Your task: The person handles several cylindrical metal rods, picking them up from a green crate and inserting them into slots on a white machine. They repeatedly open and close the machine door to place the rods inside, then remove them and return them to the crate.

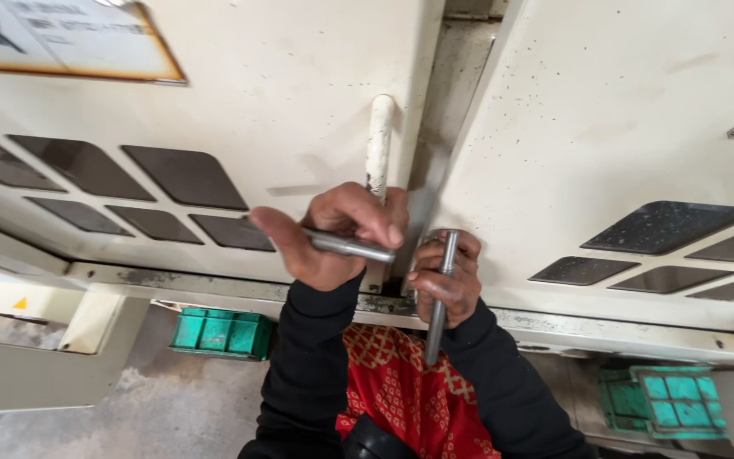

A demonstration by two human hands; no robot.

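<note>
Steel, stiff and likely slick and fairly heavy for their size, the two rods sit at the cabinet doors' [605,127] seam, the left hand [333,234] clenched around one rod [350,246] mid-shaft, the right hand [445,276] gripping the upright rod [437,327] near its top.

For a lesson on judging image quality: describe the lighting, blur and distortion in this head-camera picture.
Head view: soft, even light with faint shadows beside the cream door handle; the left hand and its metal rod are slightly motion-blurred; the right hand is sharper; the wide lens bows the cabinet panels outward.
</note>
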